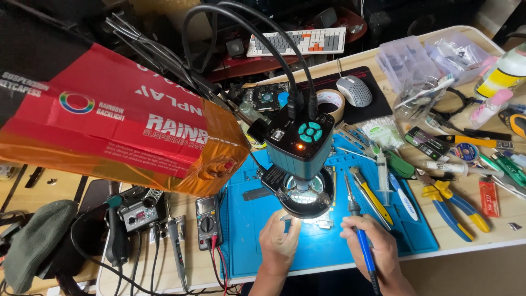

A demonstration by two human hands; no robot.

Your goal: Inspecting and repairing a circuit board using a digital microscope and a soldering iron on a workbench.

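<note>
My right hand point(371, 246) is closed in a pen grip around a soldering iron point(357, 227) with a blue handle, its tip angled up and left toward the lit area under the microscope camera point(300, 143). My left hand point(279, 241) is pinched narrow on a small metal tool, apparently tweezers point(286, 222), with the points aimed into the same lit spot. The workpiece, a small circuit board point(323, 220), lies on the blue work mat point(257, 246) directly beneath the ring light point(307, 196); most of it is hidden by the light housing, so I cannot tell which component is being addressed.

Step in hand, as I judge it: soldering under magnification, both tools converging on one point. The next move would call for a steady iron tip and a firm tweezer hold, with small motion only.

Outward: a syringe point(382, 171) and yellow-handled pliers point(452, 205) lie to the right, a multimeter point(209, 222) to the left, a tape roll point(331, 101) and a mouse point(354, 90) beyond.
</note>
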